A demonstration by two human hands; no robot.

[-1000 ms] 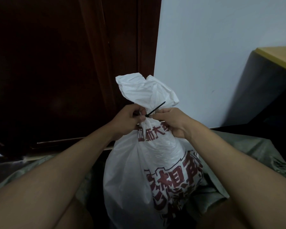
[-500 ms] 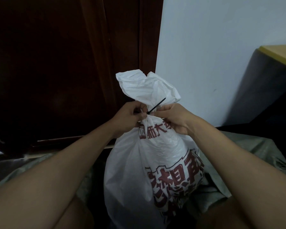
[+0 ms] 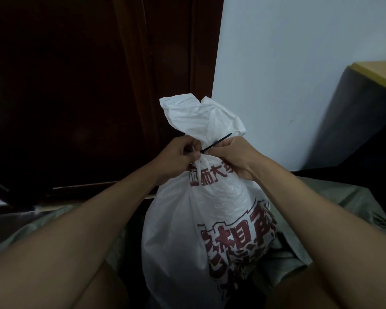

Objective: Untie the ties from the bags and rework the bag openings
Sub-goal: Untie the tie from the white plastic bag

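Head view: white bag (image 3: 187,230) with red print stands upright at frame centre, between the person's forearms. Its neck is cinched by a black tie (image 3: 216,142); the tie's loose tail angles up and to the right across the crumpled bag top. Left hand (image 3: 176,157), fingers curled, pinches at the neck right where the tie closes. Right hand (image 3: 234,157) grips the gathered neck from the other side, thumb lying beside the tie's tail. Both hands touch the bag at the cinch, just beside each other. Bag's base sits low in the frame on grey-green sacking (image 3: 343,201), which spreads to lower left and right. Dark wooden door (image 3: 76,97) fills upper left; pale wall (image 3: 299,63) upper right. Dark cabinet (image 3: 354,119) with a yellow top at right edge.
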